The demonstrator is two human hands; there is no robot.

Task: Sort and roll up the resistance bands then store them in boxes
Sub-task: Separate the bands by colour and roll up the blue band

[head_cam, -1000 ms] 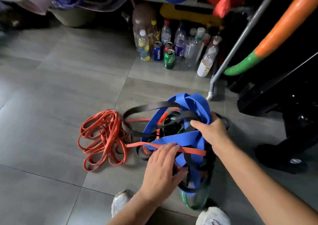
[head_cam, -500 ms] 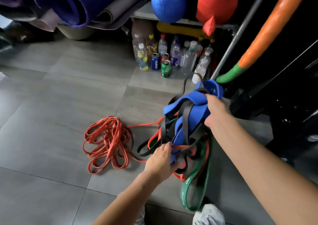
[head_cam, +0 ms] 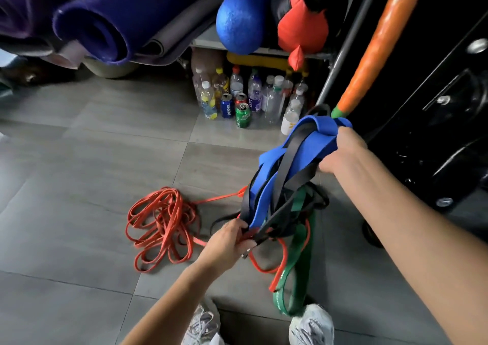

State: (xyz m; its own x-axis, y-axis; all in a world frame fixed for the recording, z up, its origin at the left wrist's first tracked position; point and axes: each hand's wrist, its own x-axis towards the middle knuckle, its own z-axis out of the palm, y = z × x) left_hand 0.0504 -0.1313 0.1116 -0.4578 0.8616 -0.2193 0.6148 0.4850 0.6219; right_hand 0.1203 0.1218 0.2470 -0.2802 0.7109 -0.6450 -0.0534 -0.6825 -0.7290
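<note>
Tangled bundle of resistance bands (head_cam: 274, 194) is held up above the tiled floor (head_cam: 79, 173). Its top, a wide blue band (head_cam: 317, 128), is gripped by the right hand (head_cam: 343, 154), fingers curled round it. The lower strands are pinched by the left hand (head_cam: 227, 241), fingers closed together. White print on the hanging green band (head_cam: 295, 278) cannot be read. Orange-red bands (head_cam: 161, 225) are heaped on the floor to the left. "PEPSI" is read on a blue can (head_cam: 227, 106).

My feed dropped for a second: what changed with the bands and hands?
The right hand has raised the tangle of blue, black and green bands up and to the right. The left hand, flat on it before, now grips its lower strands. The orange band pile stayed on the floor.
</note>
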